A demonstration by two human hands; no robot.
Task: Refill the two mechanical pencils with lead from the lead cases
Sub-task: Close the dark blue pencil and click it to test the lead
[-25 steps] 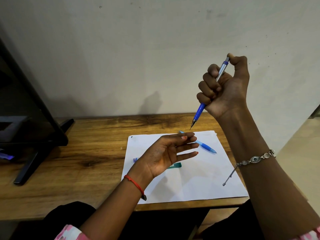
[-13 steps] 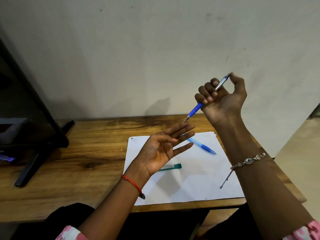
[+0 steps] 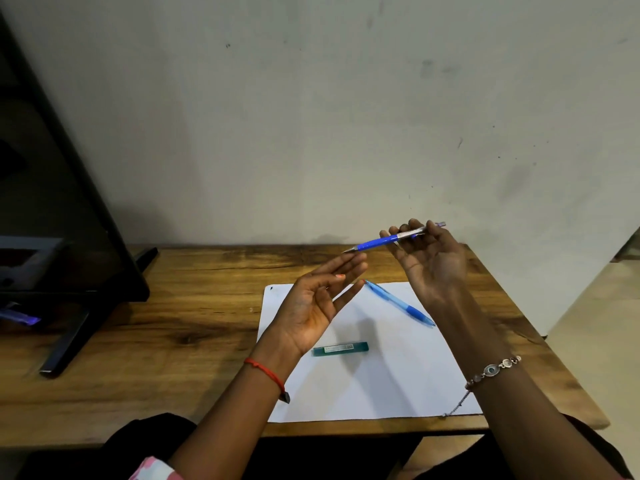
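Note:
My right hand (image 3: 431, 261) holds a blue and silver mechanical pencil (image 3: 384, 241) in its fingertips, nearly level above the table's far edge, tip pointing left. My left hand (image 3: 318, 303) hovers palm up just below and left of the tip, fingers spread, holding nothing. A second, light blue mechanical pencil (image 3: 401, 304) lies slanted on the white paper sheet (image 3: 391, 386). A dark green lead case (image 3: 341, 348) lies flat on the sheet near my left wrist. Only this one lead case is visible.
The wooden table (image 3: 173, 323) stands against a pale wall. A black monitor (image 3: 59, 202) on a stand (image 3: 65, 348) fills the left side. The table's right edge drops off to a floor.
My right hand has come down from an upright fist grip to a fingertip hold, swinging the pencil from steep to nearly level. My left hand stayed palm up under the tip.

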